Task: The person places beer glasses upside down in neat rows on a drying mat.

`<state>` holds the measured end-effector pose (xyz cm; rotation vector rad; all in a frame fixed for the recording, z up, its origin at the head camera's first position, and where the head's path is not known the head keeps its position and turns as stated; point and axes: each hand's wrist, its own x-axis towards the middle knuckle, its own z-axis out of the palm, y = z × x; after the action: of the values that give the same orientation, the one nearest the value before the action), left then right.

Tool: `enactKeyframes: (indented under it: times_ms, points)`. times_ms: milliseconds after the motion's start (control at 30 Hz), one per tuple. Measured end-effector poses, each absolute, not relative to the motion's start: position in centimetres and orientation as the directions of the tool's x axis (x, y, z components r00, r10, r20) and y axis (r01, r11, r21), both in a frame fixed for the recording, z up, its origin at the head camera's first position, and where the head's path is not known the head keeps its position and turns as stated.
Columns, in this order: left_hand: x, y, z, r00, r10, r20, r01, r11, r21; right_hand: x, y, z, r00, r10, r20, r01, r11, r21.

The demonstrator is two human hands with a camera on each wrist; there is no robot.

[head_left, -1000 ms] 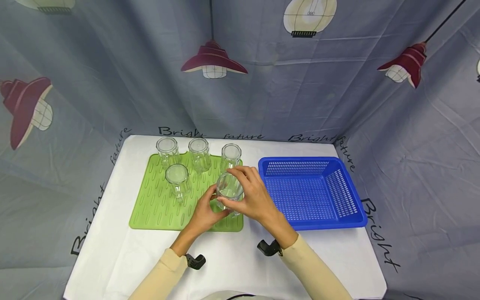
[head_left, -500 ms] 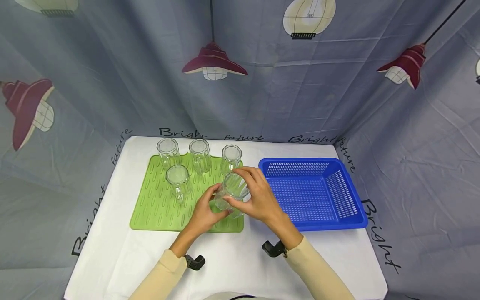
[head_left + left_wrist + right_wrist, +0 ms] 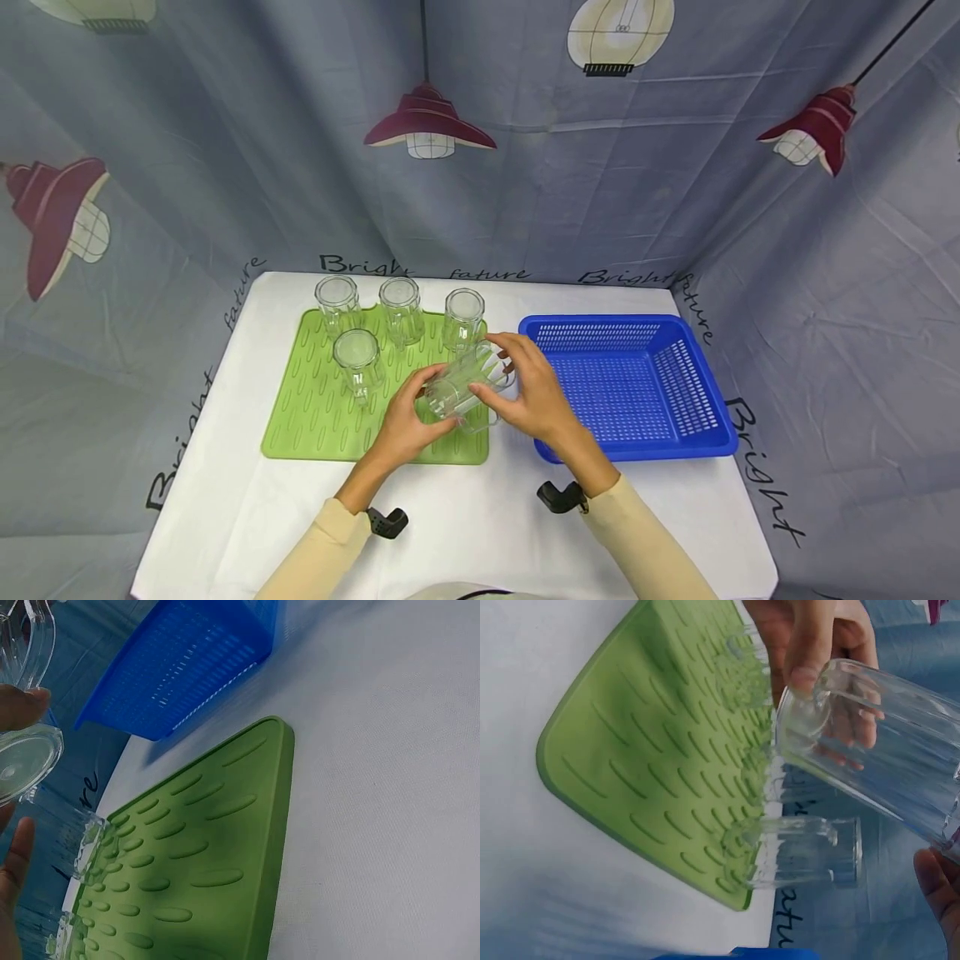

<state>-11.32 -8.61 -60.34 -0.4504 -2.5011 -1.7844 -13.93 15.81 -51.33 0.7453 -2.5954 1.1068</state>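
A clear glass mug (image 3: 461, 385) is held between both hands over the right part of a green drying mat (image 3: 300, 425). It lies tilted well over, its rim end toward the right, its handle on the near side. My left hand (image 3: 405, 427) grips the base end, with the thumb at the base in the right wrist view. At the rim end, my right hand (image 3: 531, 396) holds the mug between thumb and fingers. Several more glass mugs, such as one mug (image 3: 358, 358) and another mug (image 3: 802, 851), stand upside down on the mat.
To the right of the mat sits a blue plastic basket (image 3: 633, 454) with perforated walls, and nothing shows inside it. Both stand on a white-covered table (image 3: 465, 525). A grey curtain (image 3: 525, 208) printed with lamps hangs behind and at the sides.
The mug in the hands has tipped from nearly upright to well over toward the right. The right hand has moved right with its rim end; the left hand has stayed about in place.
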Motion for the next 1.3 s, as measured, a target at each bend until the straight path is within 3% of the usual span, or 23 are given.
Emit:
enactKeyframes:
  times_ms: [267,700,1300]
  points:
    - [-11.4,-8.9,-60.0,-0.95,0.214,0.229,0.285,0.287,0.915,-14.0,16.9,-52.3,-0.87,-0.353,0.345,-0.488,0.507,-0.711]
    - [-11.4,-9.2,-59.7,-0.952,0.202,0.231,0.281,0.272,0.92,-13.9,17.7,-53.7,-0.89,-0.367,0.272,-0.437,0.513,-0.739]
    - [-11.3,-10.1,-58.7,-0.937,0.168,0.306,0.338,0.216,0.916,-13.8,18.2,-54.9,-0.907,-0.326,0.266,-0.404,0.497,-0.768]
